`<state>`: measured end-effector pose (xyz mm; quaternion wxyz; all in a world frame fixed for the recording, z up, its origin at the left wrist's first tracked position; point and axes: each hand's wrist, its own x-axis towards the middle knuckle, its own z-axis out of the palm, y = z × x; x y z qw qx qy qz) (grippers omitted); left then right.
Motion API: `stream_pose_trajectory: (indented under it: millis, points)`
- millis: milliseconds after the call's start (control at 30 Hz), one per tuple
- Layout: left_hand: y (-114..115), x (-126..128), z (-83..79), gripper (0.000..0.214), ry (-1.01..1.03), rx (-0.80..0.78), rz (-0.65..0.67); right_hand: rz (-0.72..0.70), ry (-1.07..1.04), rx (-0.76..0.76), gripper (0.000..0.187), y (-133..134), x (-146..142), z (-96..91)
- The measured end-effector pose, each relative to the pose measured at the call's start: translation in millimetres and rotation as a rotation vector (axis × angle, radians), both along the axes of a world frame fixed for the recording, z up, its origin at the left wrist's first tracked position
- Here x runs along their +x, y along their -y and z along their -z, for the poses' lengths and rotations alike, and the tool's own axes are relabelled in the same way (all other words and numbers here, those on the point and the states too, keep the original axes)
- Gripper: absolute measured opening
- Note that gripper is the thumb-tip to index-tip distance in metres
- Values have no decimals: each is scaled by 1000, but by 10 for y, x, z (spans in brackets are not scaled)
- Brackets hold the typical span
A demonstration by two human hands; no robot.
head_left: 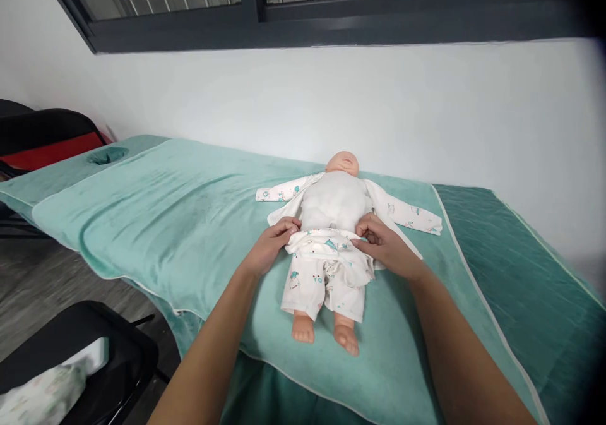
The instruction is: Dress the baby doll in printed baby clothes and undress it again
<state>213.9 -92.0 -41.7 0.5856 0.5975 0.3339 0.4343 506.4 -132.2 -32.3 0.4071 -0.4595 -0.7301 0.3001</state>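
Note:
A baby doll [341,163] lies on its back, head toward the wall and bare feet toward me. It wears white printed pants [307,286] and an open printed shirt [402,213] with both sleeves spread out; its white torso [337,199] shows between the shirt's sides. At the waistband's left end, my left hand [274,242] has its fingers closed on the pants. My right hand [381,243] pinches the waistband at the other side. The cloth is bunched across the doll's hips, and my fingertips are partly hidden in its folds.
A green cloth [189,223] covers the long bed, which stands against a white wall [237,96] under a dark-framed window [250,27]. At the lower left, a black chair [118,355] bears a printed cloth [52,390] and a white object. Another chair [52,141] stands at the far left.

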Motion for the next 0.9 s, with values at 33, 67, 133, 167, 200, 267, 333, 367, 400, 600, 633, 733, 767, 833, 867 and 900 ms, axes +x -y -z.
stream_pose_trajectory:
  millis: [33, 67, 133, 167, 200, 267, 333, 367, 400, 600, 633, 733, 767, 833, 867, 900]
  points:
    - [1, -7, -5, 23, -13, 24, 23, 21, 6, 34, 16, -2, -31, 15]
    - [2, -15, -10, 22, -25, 41, 42, 56, 0, 72, 15, -3, -67, 29]
    - [2, -30, -12, 21, -34, 60, 57, 151, -19, 153, 15, -1, -147, 54]
    - [1, -36, -9, 20, -28, 66, 54, 202, -19, 193, 15, 0, -188, 63]
    - [-1, -42, -1, 20, -20, 70, 53, 255, -14, 236, 15, -1, -225, 70]
    - [-6, -52, 21, 18, -8, 71, 62, 359, -6, 325, 14, -5, -283, 78]
    - [-11, -59, 44, 16, -8, 66, 78, 443, -30, 382, 13, -14, -320, 87]
    - [-12, -61, 50, 15, -12, 65, 84, 471, -50, 388, 13, -19, -331, 93]
    - [-13, -60, 51, 14, -21, 65, 85, 490, -69, 377, 13, -23, -338, 100]
    - [14, 12, -156, 20, -205, 203, 82, 535, -26, 380, 13, -47, -315, 132]
    - [24, 31, -214, 20, -258, 255, 96, 538, 13, 417, 12, -54, -303, 131]
    - [21, 85, -349, 20, -348, 387, 121, 479, 84, 467, 10, -67, -270, 118]
    - [-3, 103, -368, 20, -335, 396, 109, 446, 87, 461, 9, -68, -265, 108]
    - [-104, 146, -363, 21, -265, 365, 46, 398, 81, 440, 9, -70, -266, 77]
    - [-183, 175, -343, 22, -239, 337, -5, 390, 80, 416, 9, -77, -269, 54]
    - [-278, 210, -317, 22, -232, 313, -61, 394, 82, 380, 10, -90, -273, 27]
